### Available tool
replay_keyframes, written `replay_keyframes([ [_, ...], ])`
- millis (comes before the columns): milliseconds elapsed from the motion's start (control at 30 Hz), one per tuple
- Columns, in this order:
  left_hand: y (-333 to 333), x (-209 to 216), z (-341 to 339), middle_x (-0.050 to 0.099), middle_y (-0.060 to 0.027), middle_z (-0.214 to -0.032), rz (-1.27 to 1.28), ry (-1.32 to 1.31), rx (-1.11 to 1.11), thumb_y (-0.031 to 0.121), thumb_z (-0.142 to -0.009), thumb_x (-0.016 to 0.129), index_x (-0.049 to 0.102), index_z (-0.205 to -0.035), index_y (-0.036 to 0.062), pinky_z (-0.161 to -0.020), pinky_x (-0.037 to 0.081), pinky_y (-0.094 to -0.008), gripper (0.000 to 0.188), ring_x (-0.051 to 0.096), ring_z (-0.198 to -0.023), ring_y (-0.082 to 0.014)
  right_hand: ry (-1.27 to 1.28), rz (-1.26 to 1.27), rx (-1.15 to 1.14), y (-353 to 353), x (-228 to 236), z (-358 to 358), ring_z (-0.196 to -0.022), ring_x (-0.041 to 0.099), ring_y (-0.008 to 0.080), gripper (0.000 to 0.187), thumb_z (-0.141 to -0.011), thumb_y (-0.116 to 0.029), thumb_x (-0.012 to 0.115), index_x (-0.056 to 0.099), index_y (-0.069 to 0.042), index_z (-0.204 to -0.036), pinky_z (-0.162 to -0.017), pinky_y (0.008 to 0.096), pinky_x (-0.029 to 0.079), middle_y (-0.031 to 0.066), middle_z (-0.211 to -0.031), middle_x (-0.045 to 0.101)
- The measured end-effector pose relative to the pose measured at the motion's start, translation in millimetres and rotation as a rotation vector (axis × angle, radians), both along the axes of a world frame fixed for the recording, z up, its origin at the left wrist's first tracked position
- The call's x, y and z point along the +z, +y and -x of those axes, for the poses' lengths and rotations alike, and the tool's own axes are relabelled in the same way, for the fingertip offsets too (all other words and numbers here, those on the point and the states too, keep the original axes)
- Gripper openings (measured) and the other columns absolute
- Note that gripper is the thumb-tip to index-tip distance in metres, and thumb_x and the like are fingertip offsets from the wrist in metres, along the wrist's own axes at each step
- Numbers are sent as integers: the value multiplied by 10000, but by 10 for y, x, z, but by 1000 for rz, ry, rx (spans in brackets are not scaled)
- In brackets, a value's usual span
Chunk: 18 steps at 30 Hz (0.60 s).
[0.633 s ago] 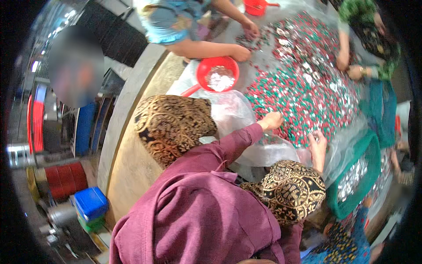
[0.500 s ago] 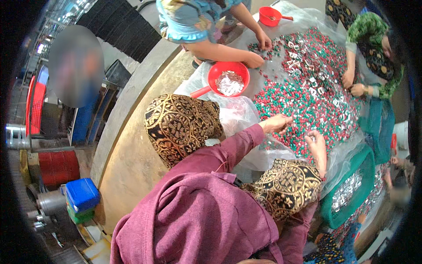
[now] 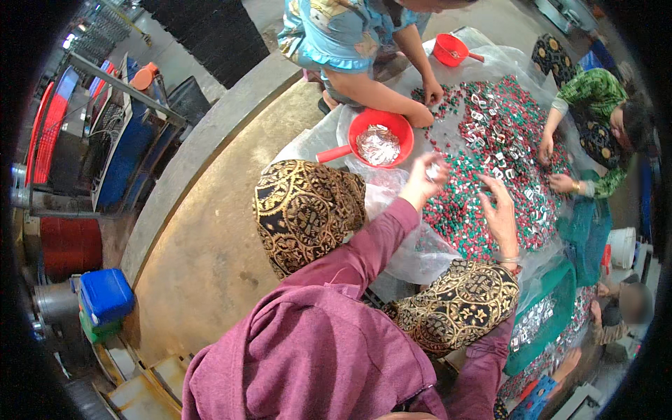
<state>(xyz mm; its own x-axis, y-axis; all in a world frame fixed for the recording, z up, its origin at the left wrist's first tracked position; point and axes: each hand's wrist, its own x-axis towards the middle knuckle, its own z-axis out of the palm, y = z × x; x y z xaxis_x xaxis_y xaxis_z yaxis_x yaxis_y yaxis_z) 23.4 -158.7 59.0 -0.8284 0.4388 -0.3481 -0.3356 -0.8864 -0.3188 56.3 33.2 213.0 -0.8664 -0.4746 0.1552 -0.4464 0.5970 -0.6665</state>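
Note:
A wide pile of small red, green and white pieces (image 3: 455, 227), with pale frame-like parts mixed in, lies before me on a clear plastic sheet (image 3: 399, 253). My left hand (image 3: 422, 180) is raised over the pile's left edge. Its fingers curl round small whitish pieces (image 3: 434, 171), too blurred to name exactly. Over the near side of the pile is my right hand (image 3: 500, 215), fingers apart, with nothing visible in it. Left of the pile, close to my left hand, a red plastic dipper (image 3: 404, 127) contains silvery-white slips.
Across from me, a co-worker in a blue top (image 3: 336, 35) reaches into the pile. Another in green sleeves (image 3: 595, 91) works at its right. A second red dipper (image 3: 448, 50) stands at the back. Green baskets (image 3: 542, 315) sit at the right, near a white bucket (image 3: 621, 246).
My left hand has lifted from the pile and moved left toward the near red dipper, with whitish pieces now showing in it. My right hand has risen slightly, fingers spreading. The whole view has shifted.

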Motion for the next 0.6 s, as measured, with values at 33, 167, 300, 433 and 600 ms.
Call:
replay_keyframes([
  [33,-180,-4,69,537,-67,-734,122,-44,177,217,-817,611,486,-798,74,-351,370,-239,191,503,-528,-155,-68,22,-37,75,-6,-27,-988,589,254,383,-812,19,565,553,-24,-1192,-879,336,464,147,-1118,582],
  [167,-762,-87,294,516,-176,-1016,-200,-82,567,529,-829,542,500,-1069,57,-808,487,-485,531,519,-935,-363,-80,-62,-127,397,-78,-244,-923,598,193,405,-846,-26,577,535,-63,-1247,-780,305,507,113,-1146,569],
  [300,-1038,-134,167,244,-215,-1414,-309,-158,564,692,-801,463,255,-1387,67,-985,332,-650,882,264,-1236,-511,-217,132,-259,544,-266,-373,-915,599,173,421,-867,-84,587,513,-82,-1282,-754,296,515,99,-1129,558],
  [433,-1033,-419,381,216,-182,-1412,-247,-110,664,631,-798,542,268,-1365,70,-981,330,-649,843,292,-1246,-443,-201,179,-426,882,-569,-566,-870,608,144,426,-862,-88,595,519,-92,-1281,-738,276,499,73,-1092,583],
  [600,-923,-551,535,429,-97,-1252,253,-406,749,433,-855,568,433,-1158,78,-866,453,-519,486,490,-1031,-317,-181,211,-563,1296,-766,-770,-865,599,108,407,-885,-101,575,512,-65,-1286,-717,256,491,93,-1077,606],
])
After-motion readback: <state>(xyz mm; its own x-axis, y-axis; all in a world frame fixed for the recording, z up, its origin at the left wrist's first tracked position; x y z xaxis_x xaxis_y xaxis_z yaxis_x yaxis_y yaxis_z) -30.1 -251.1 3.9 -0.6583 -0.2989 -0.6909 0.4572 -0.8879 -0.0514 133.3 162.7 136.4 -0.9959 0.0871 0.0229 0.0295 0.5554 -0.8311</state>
